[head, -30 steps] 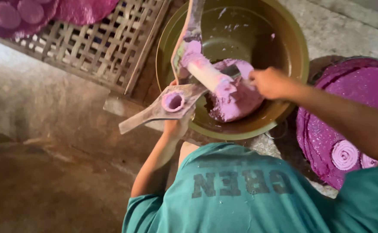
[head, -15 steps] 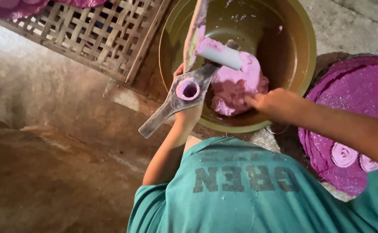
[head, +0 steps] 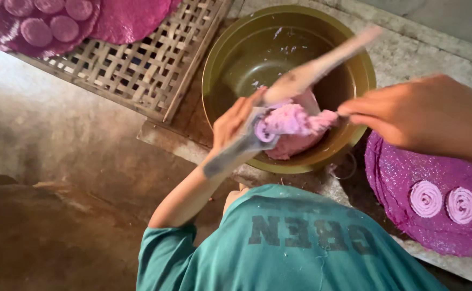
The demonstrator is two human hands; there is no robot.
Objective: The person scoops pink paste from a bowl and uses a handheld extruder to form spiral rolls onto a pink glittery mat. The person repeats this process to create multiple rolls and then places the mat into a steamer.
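My left hand grips a wooden press and holds it tilted over a brass-coloured bowl. One handle of the press points up to the right, the other down to the left. A lump of pink dough sits at the press's round opening. My right hand reaches in from the right, its fingertips pinching the edge of that lump. More pink dough lies in the bowl under the press. My teal shirt fills the bottom of the view.
A woven bamboo tray lies at the top left, bearing a purple mat with several pink coiled discs. At right, another purple mat carries two pink coils. The floor is stained grey stone.
The press has swung up and tilted, and the pale plunger is no longer seen in it. My right hand has risen from the bowl to the press's opening with dough.
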